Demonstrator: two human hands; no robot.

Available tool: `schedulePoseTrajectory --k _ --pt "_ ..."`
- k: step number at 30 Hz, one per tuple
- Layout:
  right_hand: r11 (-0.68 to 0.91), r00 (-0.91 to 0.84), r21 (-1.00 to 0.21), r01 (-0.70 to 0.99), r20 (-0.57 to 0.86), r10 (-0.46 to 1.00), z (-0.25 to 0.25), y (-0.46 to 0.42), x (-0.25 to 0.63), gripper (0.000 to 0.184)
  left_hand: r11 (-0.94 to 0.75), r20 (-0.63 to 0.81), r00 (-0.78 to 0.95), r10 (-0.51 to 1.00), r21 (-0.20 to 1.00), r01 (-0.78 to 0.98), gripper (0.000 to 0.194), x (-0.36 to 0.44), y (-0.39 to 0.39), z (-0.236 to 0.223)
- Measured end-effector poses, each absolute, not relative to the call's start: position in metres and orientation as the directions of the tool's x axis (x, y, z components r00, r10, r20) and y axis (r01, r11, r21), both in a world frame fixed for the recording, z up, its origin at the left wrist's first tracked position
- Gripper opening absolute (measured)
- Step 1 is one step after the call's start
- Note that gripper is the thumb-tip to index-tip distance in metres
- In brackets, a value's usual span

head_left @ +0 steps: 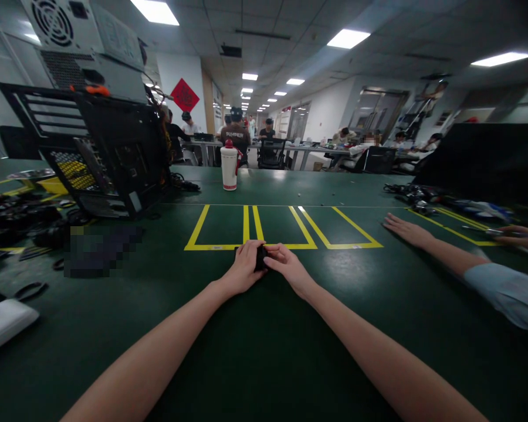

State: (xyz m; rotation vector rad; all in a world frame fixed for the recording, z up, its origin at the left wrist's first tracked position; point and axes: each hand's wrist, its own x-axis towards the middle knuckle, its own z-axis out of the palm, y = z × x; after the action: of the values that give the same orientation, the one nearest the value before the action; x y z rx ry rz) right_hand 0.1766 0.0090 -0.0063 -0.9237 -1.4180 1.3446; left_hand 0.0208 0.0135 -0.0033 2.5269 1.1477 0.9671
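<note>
We've got a small black block in our grip: left hand over it, right hand holding its edge, near yellow tape on the table.

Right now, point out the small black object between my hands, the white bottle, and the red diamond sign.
Small black object point(260, 258): head view, on its uncovered part.
White bottle point(229, 167): head view, on the middle of its body.
Red diamond sign point(185, 95): head view, on its center.
</note>
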Motion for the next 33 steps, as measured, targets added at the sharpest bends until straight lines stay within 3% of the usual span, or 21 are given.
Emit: schedulePoseTrajectory --k 4,12,17,20,29,33 --pt "0.111 -0.226 -0.993 -0.045 0.118 0.967 -0.0079 0.0111 0.1767 0.03 -0.678 0.476 0.488 0.732 0.434 0.594 0.056 0.0203 0.0131 -0.003" --pt "0.079 -0.356 -0.989 -0.126 0.119 0.927 -0.0029 0.0114 0.1818 0.038 -0.687 0.479 0.498 0.723 0.429 0.586 0.055 0.0198 0.0116 -0.0014" --pt "0.115 -0.278 -0.989 -0.092 0.136 0.951 -0.0059 0.0128 0.1789 0.026 -0.692 0.495 0.49 0.717 0.421 0.587 0.055 0.0199 0.0136 -0.0045" --pt "0.108 -0.258 -0.992 -0.07 0.122 0.958 -0.0087 0.016 0.178 0.029 -0.693 0.503 0.486 0.715 0.419 0.586 0.057 0.0201 0.0152 -0.0073" --pt "0.082 -0.37 -0.988 -0.134 0.126 0.921 -0.0065 0.0144 0.1831 0.038 -0.69 0.488 0.493 0.72 0.428 0.584 0.056 0.0201 0.0159 -0.0067" --pt "0.107 -0.319 -0.99 -0.092 0.131 0.939 -0.0061 0.0126 0.1809 0.029 -0.683 0.481 0.489 0.727 0.439 0.584 0.056 0.02 0.0143 -0.0035"
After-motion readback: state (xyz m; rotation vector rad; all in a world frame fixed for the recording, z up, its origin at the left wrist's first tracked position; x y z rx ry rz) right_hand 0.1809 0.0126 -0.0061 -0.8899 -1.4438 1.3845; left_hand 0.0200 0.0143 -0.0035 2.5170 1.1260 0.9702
